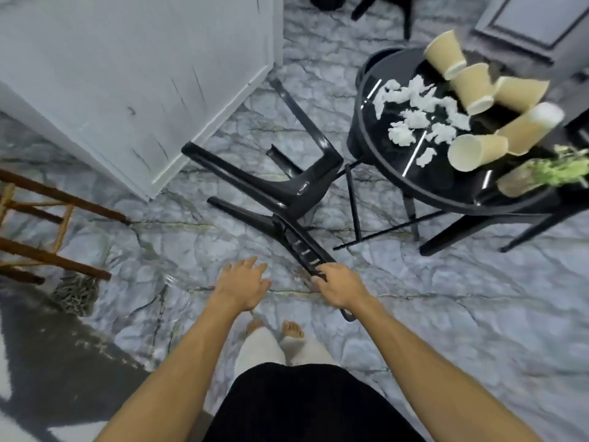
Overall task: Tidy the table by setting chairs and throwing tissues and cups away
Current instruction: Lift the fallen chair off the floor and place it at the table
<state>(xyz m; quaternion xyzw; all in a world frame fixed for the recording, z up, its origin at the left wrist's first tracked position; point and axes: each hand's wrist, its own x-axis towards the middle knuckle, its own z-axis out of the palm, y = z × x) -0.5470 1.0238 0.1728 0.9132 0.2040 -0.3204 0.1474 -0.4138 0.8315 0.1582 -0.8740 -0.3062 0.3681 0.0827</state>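
Gripping toppled chair [287,193] backrest edge, right hand [339,287]; left hand [243,287] spread wide over open floor [446,314].

You are reaching both bare arms forward and down, elbows nearly straight. Your left hand [242,287] is hovering palm down with its fingers [251,264] spread and loose, gripping nothing. Your right hand [338,287] is curling its fingers [318,282] tightly around a thin black edge, knuckles up. Your 2 bare feet [291,328] are standing close together below your wrists.
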